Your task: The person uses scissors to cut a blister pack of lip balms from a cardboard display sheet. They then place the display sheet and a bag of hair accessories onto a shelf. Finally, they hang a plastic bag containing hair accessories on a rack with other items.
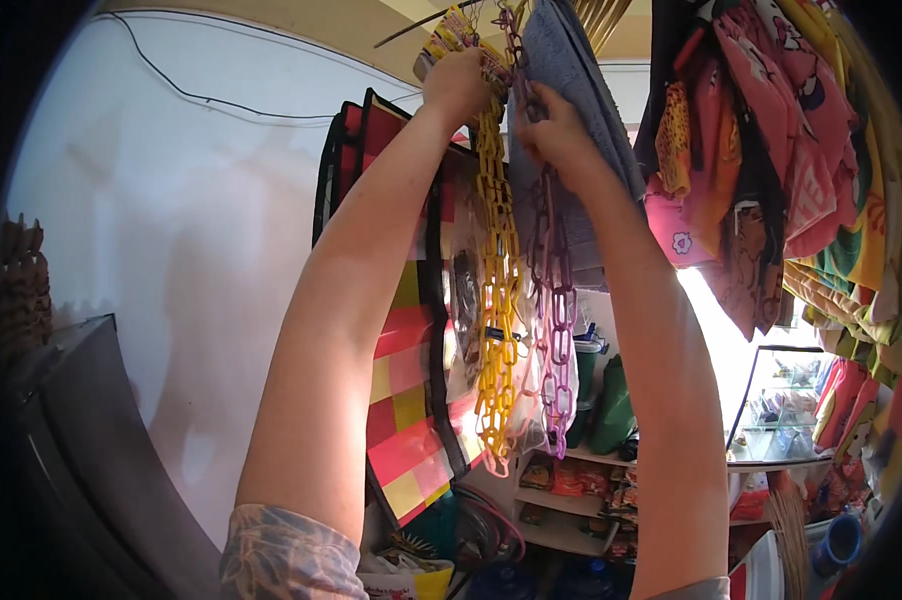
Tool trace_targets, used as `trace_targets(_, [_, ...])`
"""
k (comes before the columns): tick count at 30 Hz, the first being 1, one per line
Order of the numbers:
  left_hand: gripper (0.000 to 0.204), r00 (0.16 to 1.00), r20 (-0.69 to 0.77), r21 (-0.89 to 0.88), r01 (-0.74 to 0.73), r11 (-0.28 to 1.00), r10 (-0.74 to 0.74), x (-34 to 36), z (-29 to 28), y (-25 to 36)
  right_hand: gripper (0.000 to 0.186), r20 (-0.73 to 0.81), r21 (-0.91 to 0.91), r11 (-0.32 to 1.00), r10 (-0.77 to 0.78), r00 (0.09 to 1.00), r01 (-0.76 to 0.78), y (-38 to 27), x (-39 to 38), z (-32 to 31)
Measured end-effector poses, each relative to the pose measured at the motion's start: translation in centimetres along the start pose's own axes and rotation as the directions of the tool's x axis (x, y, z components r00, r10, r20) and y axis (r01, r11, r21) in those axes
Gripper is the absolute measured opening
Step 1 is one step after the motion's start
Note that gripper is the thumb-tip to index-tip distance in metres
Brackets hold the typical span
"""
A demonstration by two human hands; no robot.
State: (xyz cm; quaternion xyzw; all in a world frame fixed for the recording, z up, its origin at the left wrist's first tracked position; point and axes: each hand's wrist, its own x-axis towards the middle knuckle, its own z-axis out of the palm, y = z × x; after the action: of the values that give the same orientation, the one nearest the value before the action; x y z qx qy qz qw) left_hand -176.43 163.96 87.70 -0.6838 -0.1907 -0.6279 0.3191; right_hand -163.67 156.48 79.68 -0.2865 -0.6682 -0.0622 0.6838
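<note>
Both my arms reach up to a hanging bunch of plastic chains. My left hand is closed at the top of the yellow plastic chain, just below a yellow and pink printed piece. My right hand is closed on the upper part of the purple and pink plastic chain, which hangs beside the yellow one; its fingertips are partly in shadow. Both chains dangle in long loops. A small dark clip shows against the yellow loops.
Checkered bags with black edging hang behind my left arm. A blue-grey cloth hangs behind my right hand, with colourful garments at right. Below are shelves with packets and a glass case. A dark cabinet stands at left.
</note>
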Motion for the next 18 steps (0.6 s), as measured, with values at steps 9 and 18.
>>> trace_targets(9, [0.044,0.980,0.197,-0.037,-0.027,0.999,0.034,-0.1,3.6,-1.8,0.065,0.024,-0.005,0.997,-0.074,0.997,0.074,-0.7,-0.2,0.6])
trace_targets(18, [0.057,0.984,0.178,-0.216,0.061,0.974,-0.022,0.4,3.6,-1.6,0.067,-0.002,-0.072,0.994,-0.081,0.997,0.080,1.2,1.0,-0.3])
